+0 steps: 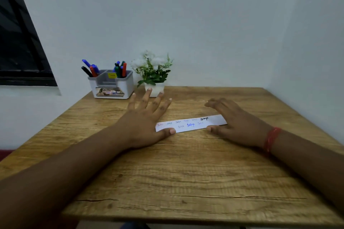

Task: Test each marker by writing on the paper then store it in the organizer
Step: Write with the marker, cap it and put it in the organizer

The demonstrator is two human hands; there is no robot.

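Both hands flat, fingers spread: left hand (143,119) & right hand (236,122) on paper (191,123) ends, markers (120,69) in organizer (111,84).

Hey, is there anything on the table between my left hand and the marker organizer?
Nothing visible. The left hand lies flat with its fingers spread, pointing toward the organizer, and only bare table shows in between. The potted plant stands to the organizer's right, beyond the fingertips, off that path.

We see two bare forearms with no sleeves; the right wrist wears a red thread bracelet (272,138), wound in several strands.
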